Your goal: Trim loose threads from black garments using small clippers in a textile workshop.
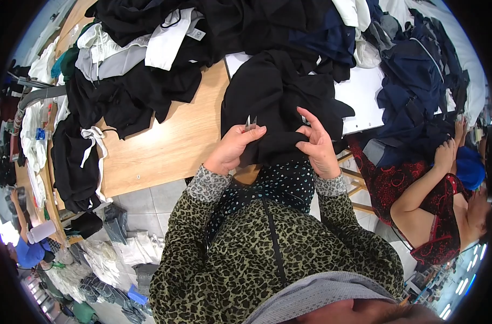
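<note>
The left hand (232,148) grasps small silver metal snips (250,124), tips and long axis pointing away from the body; the right hand (319,146) spreads thumb and index finger, any cloth grip unclear; the soft black fabric garment (281,102) lies between and beyond both.

Over the near left corner of the wooden table (148,156), a white-corded black garment (73,167) is draped; toward the table's far edge, a grey garment (116,62) is piled.
</note>
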Action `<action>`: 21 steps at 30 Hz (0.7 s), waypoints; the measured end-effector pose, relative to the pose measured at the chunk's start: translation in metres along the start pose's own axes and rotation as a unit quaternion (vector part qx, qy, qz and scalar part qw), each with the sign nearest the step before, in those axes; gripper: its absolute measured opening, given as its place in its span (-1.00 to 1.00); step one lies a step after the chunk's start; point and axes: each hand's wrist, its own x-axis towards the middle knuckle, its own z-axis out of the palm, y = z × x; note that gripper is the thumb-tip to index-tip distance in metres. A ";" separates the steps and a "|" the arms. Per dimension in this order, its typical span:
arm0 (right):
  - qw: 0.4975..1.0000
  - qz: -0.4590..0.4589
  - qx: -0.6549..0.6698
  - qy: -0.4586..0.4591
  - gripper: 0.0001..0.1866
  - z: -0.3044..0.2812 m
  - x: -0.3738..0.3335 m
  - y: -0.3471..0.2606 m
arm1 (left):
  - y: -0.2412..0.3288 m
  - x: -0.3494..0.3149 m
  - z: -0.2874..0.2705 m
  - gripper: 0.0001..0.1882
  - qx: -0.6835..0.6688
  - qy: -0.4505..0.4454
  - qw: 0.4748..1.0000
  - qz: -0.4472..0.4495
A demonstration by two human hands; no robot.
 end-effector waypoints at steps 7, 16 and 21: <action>0.993 0.102 -0.060 0.014 -0.76 0.010 0.003 0.011 | 0.011 -0.012 0.020 -0.85 0.137 -0.057 0.987 0.058; 0.998 0.032 0.052 0.008 -0.89 0.009 0.002 0.032 | 0.007 -0.003 0.013 -0.88 0.085 0.008 0.990 0.109; 0.993 0.066 0.098 0.003 -0.91 0.012 0.002 0.027 | 0.011 -0.007 0.010 -0.89 0.090 0.013 0.990 0.107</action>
